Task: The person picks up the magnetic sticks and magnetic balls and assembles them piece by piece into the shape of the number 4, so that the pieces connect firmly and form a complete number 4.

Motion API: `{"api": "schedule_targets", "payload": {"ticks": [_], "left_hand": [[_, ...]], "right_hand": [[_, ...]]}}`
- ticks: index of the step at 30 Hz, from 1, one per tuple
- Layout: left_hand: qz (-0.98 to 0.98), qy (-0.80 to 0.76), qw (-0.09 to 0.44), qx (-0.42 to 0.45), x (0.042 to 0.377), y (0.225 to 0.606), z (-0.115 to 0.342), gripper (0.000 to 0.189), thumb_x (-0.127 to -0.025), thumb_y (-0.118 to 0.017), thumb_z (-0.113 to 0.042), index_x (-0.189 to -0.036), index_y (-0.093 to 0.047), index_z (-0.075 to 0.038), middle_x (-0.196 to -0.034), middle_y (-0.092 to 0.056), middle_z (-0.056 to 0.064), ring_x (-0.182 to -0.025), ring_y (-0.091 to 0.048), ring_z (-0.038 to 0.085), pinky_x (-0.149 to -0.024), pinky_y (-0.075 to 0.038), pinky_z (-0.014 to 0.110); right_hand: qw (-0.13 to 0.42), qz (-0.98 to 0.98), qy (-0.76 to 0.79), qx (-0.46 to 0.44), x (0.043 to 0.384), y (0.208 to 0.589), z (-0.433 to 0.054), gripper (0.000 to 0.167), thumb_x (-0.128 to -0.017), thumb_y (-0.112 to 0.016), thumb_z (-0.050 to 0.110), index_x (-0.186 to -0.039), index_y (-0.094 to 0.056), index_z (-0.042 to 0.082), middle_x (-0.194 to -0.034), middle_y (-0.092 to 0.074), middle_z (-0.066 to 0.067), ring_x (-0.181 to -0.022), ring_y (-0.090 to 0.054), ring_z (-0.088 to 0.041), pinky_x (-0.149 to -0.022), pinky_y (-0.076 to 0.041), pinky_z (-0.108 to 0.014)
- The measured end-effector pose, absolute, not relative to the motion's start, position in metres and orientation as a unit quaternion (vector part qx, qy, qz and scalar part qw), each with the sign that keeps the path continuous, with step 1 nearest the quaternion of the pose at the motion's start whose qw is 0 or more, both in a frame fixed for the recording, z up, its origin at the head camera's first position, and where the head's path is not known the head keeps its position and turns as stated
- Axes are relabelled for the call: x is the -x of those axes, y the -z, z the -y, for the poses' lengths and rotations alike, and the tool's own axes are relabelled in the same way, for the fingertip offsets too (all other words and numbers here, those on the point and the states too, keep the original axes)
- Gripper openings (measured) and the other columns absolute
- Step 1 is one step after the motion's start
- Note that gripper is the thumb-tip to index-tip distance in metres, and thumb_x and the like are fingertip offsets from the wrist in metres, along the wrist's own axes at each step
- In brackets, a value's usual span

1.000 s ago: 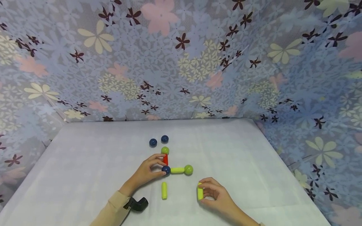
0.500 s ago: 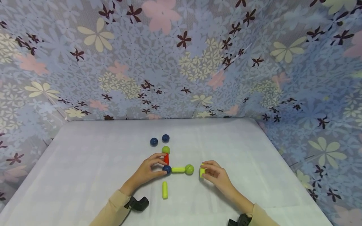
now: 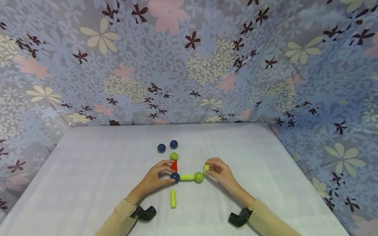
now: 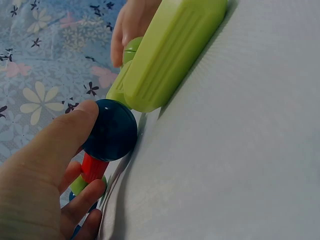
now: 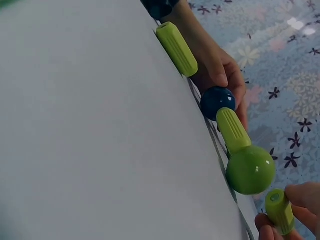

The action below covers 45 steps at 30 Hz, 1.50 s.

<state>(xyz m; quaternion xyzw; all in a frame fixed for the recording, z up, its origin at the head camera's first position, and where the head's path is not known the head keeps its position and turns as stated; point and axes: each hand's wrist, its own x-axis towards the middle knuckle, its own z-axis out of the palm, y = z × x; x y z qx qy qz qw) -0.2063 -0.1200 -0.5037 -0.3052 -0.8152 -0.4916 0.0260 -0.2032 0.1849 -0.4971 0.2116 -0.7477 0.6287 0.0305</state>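
Observation:
On the table, a dark blue ball [image 3: 175,177] joins a red rod [image 3: 174,166] and a yellow-green rod [image 3: 187,177] in an L. A green ball [image 3: 174,156] sits at the red rod's far end, another green ball [image 3: 199,177] at the yellow-green rod's right end. My left hand [image 3: 155,176] holds the corner, thumb against the blue ball and fingers at the red rod. Between thumb and fingertips, my right hand [image 3: 222,172] pinches a second yellow-green rod [image 5: 280,212], just beyond and right of the right green ball. The right wrist view shows a small gap between them.
Two loose blue balls [image 3: 161,148] lie behind the L. One more yellow-green rod [image 3: 173,199] lies in front of the blue ball, lengthwise toward me. A flowered cloth [image 3: 177,82] hangs behind the white table [image 3: 103,157] and along its right side.
My right hand has carried its yellow-green rod away from me, then leftward to near the right green ball. The left hand stays on the corner of the L.

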Motion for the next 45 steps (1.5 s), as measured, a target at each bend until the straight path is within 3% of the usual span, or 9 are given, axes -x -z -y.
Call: {"api": "schedule_targets", "payload": {"ticks": [13,24,31,36,45], "left_hand": [[0.815,0.492,0.023,0.305,0.205,0.503,0.120,0.024,-0.076,-0.079,-0.019,-0.098,-0.070,-0.017,-0.136,-0.055,0.006,-0.118,-0.059,0.024,-0.108,-0.042,0.043],[0.810,0.489,0.042,0.320,0.207,0.501,0.119,0.023,-0.077,-0.079,-0.019,-0.098,-0.070,-0.015,-0.135,-0.056,0.010,-0.117,-0.059,0.027,-0.106,-0.042,0.046],[0.801,0.488,0.072,0.338,0.209,0.505,0.120,0.023,-0.076,-0.079,-0.018,-0.097,-0.070,-0.014,-0.131,-0.057,0.013,-0.113,-0.061,0.023,-0.106,-0.043,0.026],[0.804,0.495,0.050,0.324,0.208,0.501,0.123,0.023,-0.076,-0.079,-0.017,-0.097,-0.070,-0.014,-0.134,-0.056,0.011,-0.115,-0.060,0.027,-0.106,-0.044,0.036],[0.807,0.503,0.024,0.307,0.208,0.503,0.120,0.024,-0.076,-0.079,-0.017,-0.099,-0.070,-0.014,-0.136,-0.055,0.010,-0.120,-0.058,0.028,-0.109,-0.041,0.043]], "right_hand": [[0.010,0.744,-0.629,-0.225,0.221,0.499,-0.168,0.034,-0.082,-0.069,-0.003,-0.113,-0.058,-0.013,-0.118,-0.051,-0.031,-0.091,-0.060,-0.003,-0.081,-0.052,-0.013],[-0.030,0.750,-0.617,-0.237,0.226,0.495,-0.164,0.039,-0.085,-0.066,0.000,-0.122,-0.056,-0.008,-0.129,-0.052,-0.030,-0.096,-0.059,-0.003,-0.084,-0.052,-0.015],[-0.038,0.759,-0.615,-0.210,0.228,0.496,-0.163,0.041,-0.086,-0.066,0.001,-0.125,-0.055,-0.006,-0.128,-0.054,-0.028,-0.094,-0.059,-0.003,-0.082,-0.052,-0.014],[-0.044,0.775,-0.602,-0.186,0.234,0.492,-0.162,0.039,-0.089,-0.064,0.006,-0.126,-0.055,-0.005,-0.128,-0.055,-0.026,-0.095,-0.060,-0.002,-0.081,-0.052,-0.014],[-0.051,0.808,-0.567,-0.154,0.244,0.459,-0.162,0.032,-0.092,-0.056,0.001,-0.122,-0.055,-0.010,-0.123,-0.058,-0.029,-0.106,-0.061,-0.036,-0.078,-0.051,-0.015]]}}
